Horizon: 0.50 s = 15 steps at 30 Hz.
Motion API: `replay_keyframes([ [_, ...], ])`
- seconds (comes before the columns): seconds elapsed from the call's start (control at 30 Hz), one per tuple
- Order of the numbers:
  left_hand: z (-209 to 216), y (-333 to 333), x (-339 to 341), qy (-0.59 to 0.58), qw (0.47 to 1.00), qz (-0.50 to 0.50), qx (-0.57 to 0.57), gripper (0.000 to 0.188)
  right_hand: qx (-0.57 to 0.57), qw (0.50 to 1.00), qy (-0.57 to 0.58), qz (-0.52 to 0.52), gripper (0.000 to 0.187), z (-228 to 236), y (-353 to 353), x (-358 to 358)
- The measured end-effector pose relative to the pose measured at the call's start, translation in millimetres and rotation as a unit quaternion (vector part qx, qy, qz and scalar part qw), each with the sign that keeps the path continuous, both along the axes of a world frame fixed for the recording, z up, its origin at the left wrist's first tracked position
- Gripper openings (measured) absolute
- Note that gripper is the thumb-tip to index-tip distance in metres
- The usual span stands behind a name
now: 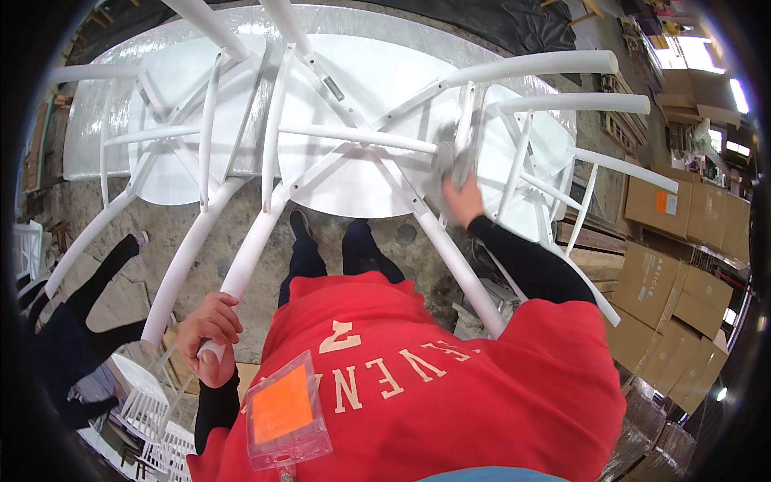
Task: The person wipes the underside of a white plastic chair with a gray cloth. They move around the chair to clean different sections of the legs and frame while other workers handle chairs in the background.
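Upturned white chairs rest side by side on a surface wrapped in clear plastic film, their round seats down and legs sticking up. My left hand is wrapped round the tip of the middle chair's near left leg. At that chair's right side, my right hand grips a grey cloth-like piece against the frame, where a rung meets a leg. Motion blurs the cloth and my right fingers, so its exact kind is unclear.
Stacked brown cartons stand to the right. At the left, another person's dark sleeve reaches in near more white chairs. Black sheeting lies at the far side, on the concrete floor.
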State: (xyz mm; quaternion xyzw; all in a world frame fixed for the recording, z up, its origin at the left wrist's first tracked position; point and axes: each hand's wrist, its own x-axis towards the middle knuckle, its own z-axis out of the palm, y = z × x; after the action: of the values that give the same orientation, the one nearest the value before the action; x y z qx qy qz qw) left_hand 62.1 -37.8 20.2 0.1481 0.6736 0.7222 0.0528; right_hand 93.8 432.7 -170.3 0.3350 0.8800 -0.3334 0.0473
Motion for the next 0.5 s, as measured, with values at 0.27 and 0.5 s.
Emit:
replay_keyframes([
  [0.27, 3, 3, -3, -0.007, 1.000, 0.003, 0.009, 0.043, -0.039, 0.989, -0.058, 0.132, 0.079, 10, 49, 1],
  [0.5, 1, -1, 2, -0.008, 1.000, 0.003, -0.006, 0.041, 0.013, 0.836, 0.548, -0.024, 0.087, 176, 90, -121],
])
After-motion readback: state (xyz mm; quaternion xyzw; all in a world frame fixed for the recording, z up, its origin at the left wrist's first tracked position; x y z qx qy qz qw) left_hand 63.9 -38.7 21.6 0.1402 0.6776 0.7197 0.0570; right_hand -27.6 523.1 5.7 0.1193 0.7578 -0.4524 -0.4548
